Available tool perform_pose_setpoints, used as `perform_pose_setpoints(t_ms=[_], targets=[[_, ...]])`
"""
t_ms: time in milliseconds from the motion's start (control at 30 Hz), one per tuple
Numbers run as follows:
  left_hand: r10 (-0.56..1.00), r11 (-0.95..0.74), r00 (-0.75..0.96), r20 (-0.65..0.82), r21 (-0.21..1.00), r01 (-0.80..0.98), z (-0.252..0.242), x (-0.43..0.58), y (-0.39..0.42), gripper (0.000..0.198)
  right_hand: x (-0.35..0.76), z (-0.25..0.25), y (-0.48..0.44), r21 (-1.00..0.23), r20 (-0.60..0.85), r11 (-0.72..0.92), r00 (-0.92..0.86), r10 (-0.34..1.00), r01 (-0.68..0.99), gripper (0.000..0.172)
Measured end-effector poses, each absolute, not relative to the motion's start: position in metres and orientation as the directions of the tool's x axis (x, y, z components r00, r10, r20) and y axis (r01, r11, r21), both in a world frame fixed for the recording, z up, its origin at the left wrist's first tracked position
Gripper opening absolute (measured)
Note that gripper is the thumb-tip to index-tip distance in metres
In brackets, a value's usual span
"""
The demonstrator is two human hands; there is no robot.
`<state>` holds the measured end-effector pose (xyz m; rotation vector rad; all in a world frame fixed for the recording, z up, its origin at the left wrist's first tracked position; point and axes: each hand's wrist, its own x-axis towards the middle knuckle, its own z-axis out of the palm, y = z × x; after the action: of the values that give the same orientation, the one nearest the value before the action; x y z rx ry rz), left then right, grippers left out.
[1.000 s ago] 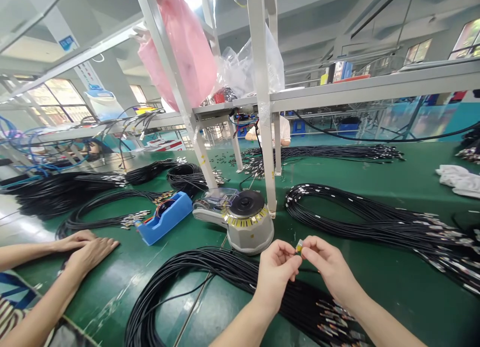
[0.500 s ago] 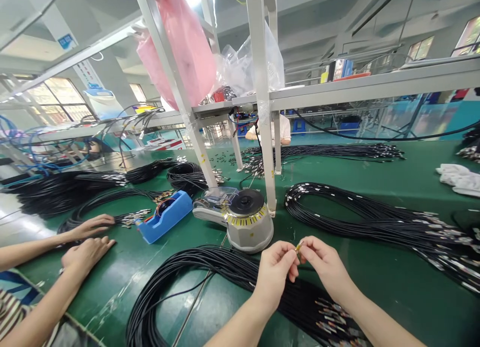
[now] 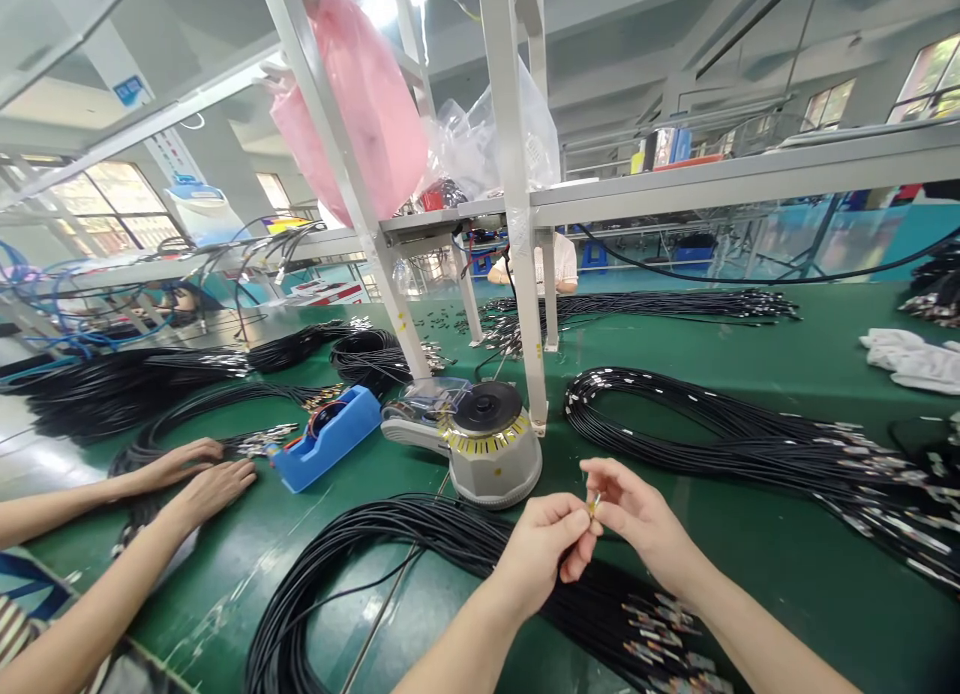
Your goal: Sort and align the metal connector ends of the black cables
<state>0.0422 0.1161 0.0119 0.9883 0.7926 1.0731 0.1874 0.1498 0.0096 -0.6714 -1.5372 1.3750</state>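
Note:
My left hand [image 3: 541, 542] is pinched around the end of a black cable, its thumb and forefinger closed just below the tip. At that cable end [image 3: 594, 508] a small yellow piece, probably tape, shows between my hands. My right hand [image 3: 646, 522] has its forefinger lifted and fingers apart, with the thumb touching the yellow piece. Under both hands runs a looped bundle of black cables [image 3: 330, 549], its stripped, coloured wire ends [image 3: 664, 639] to the lower right. Just beyond my left hand stands a round grey tape dispenser [image 3: 495, 469] with yellow tape strips around its black wheel.
A blue tape holder [image 3: 330, 444] sits left of the dispenser. A co-worker's hands [image 3: 202, 484] rest over cables at the left. Another cable bundle [image 3: 675, 429] lies at right, near white gloves [image 3: 911, 359]. Metal shelf posts [image 3: 525, 274] rise behind the dispenser.
My right forefinger has lifted away from the cable end, opening that hand's pinch. My left hand still grips the cable. The co-worker's nearer hand has shifted right.

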Motion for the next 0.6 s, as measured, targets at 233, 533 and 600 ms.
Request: perform_pose_setpoints(t_ms=[233,533,600], targets=[[0.928,0.122,0.371,-0.043,0.974,-0.193,0.018,0.036,0.118,0.027,0.194,0.018,0.146,-0.939,0.294,0.344,-0.445,0.846,0.032,0.024],[0.991,-0.061,0.127,0.042,0.988,0.145,0.007,0.033,0.125,0.008,0.199,0.013,0.159,-0.976,0.187,0.217,-0.511,0.839,0.000,0.029],[0.993,-0.075,0.109,0.052,0.972,0.221,0.004,0.036,0.124,0.009,0.197,0.011,0.158,-0.964,0.190,0.256,-0.484,0.854,0.073,0.015]])
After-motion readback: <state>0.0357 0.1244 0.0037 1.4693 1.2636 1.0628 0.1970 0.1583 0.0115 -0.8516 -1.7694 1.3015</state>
